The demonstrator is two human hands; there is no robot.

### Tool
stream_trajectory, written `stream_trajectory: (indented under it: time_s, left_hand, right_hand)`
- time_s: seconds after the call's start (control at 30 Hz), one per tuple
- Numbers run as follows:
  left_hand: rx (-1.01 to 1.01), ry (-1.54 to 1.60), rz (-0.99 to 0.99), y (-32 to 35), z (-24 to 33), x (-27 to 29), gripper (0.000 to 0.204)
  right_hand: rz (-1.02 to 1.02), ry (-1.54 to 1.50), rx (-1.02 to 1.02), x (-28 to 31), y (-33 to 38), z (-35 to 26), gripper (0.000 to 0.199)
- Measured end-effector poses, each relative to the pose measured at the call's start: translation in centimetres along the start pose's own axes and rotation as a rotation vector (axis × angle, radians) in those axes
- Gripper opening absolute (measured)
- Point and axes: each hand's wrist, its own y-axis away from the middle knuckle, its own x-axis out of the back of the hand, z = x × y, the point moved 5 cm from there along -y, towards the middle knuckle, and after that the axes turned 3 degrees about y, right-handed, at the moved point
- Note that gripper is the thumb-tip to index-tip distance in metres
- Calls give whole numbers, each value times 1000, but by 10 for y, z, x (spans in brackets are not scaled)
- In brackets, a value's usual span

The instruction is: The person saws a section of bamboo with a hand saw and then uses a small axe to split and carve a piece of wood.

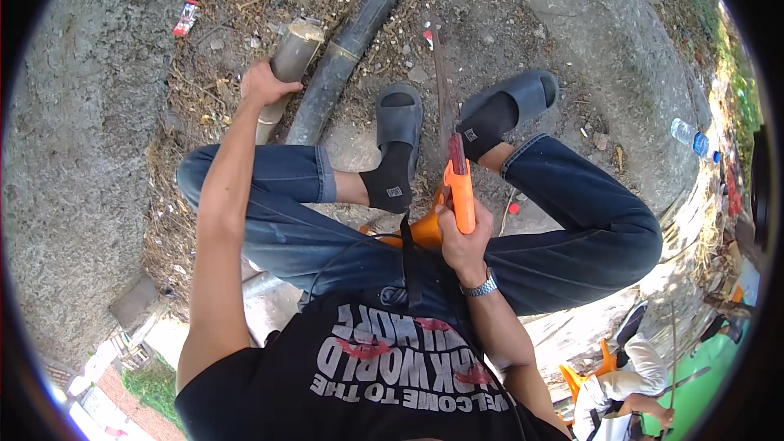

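Short bamboo section (296, 51), left of bamboo pole (344, 51), left hand (263, 85) fingers clasping; orange-handled handsaw (459, 184), right of pole, right hand (466, 247) fingers clasping

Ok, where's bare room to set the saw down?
The pale stone between the right slipper and the water bottle looks open, as does the grey surface left of the red-and-white packet; slope unclear. Crowded: around the bamboo piece in the left hand, and between the left slipper and right one, where the saw blade runs.
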Motion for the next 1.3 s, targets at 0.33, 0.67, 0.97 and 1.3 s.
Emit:
stream_trajectory:
  time_s: [0.33,0.67,0.97,1.3]
  left_hand:
    - [-89,11,189,96,147,-39,93]
    - [-90,204,62,79,140,-101,99]
    - [93,289,109,70,93,-54,101]
    - [50,297,75,66,96,-72,101]
  right_hand:
    - [-99,30,45,-5,2,7,10]
    - [-62,163,134,13,3,10,15]
    - [-72,164,145,6,0,5,15]
    - [-205,285,255,-7,-11,-21,16]
